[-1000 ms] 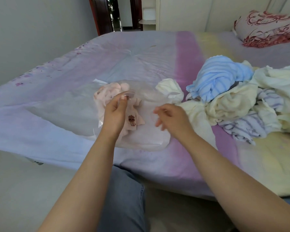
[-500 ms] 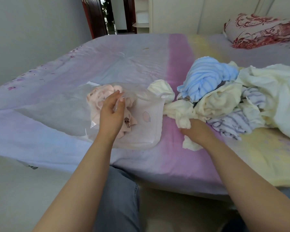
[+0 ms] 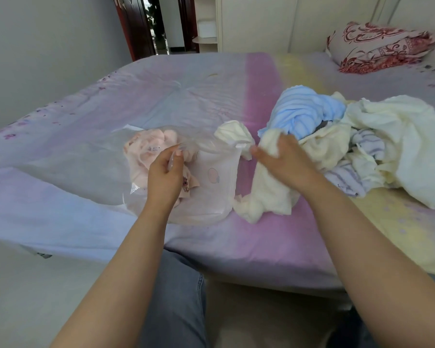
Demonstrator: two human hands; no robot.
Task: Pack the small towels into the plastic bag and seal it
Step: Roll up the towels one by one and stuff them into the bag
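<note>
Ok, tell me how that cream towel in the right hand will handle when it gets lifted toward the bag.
The cream towel will likely be floppy: it hangs in loose folds below the right hand. It probably weighs little, being small and thin. Its trailing end on the bed may drag or snag at the plastic bag mouth.

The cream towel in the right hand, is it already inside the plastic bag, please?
No, the right hand grips the cream towel on the bed, beside the plastic bag.
</note>
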